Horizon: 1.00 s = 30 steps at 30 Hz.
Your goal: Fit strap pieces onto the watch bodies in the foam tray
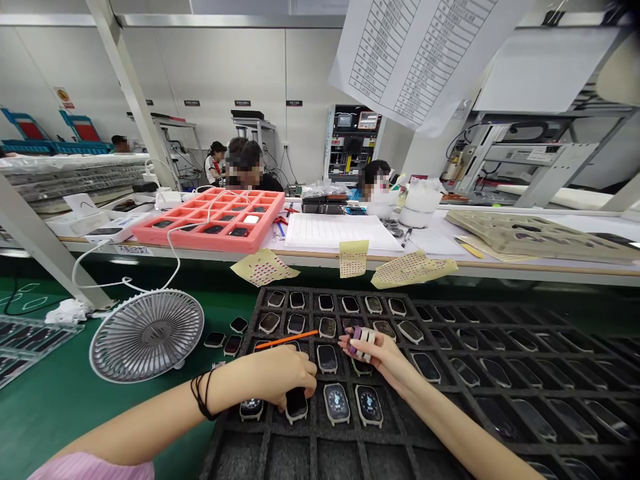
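Head view — L grip point(273, 377) shut on black watch point(296, 403), near left edge of foam tray point(235, 453); R grip point(380, 353) open.

Left hand point(267, 377) covers most of a black watch point(296, 403), so its screen can't be read; white-and-purple thing point(363, 337) on the right hand point(383, 357) is too small to identify. Foam tray point(280, 459) runs off the right and bottom edges. Hanging printed sheet point(420, 53) is cut off at the top, its text too small to read, same for the wall labels point(243, 103).
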Tool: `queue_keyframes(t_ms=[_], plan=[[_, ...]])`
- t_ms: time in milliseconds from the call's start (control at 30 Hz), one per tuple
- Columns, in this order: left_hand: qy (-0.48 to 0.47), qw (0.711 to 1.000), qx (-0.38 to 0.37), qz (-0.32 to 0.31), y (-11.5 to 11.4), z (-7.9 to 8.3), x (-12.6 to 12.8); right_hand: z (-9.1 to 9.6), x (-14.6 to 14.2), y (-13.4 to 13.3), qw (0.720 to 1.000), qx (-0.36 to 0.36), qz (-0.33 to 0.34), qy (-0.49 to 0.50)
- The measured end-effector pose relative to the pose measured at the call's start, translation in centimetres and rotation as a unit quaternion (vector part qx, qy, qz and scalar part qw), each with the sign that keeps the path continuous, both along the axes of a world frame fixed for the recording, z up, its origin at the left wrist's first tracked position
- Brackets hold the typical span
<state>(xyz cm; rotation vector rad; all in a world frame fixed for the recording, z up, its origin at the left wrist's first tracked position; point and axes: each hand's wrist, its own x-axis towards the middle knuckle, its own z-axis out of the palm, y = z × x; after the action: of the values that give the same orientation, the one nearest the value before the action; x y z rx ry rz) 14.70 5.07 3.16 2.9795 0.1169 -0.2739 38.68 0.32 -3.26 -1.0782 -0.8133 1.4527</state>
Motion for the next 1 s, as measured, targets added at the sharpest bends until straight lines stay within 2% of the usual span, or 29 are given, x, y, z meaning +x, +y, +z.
queue_keyframes(t_ms=[400,1000], plan=[[0.016,1.000,0.000,0.006,0.00,0.05,-0.03,-0.67,0.18,0.23,1.000,0.003,0.004,-0.007],[0.026,1.000,-0.008,0.014,-0.22,0.39,0.03,-0.46,-0.08,-0.05,1.000,0.013,0.002,-0.017]])
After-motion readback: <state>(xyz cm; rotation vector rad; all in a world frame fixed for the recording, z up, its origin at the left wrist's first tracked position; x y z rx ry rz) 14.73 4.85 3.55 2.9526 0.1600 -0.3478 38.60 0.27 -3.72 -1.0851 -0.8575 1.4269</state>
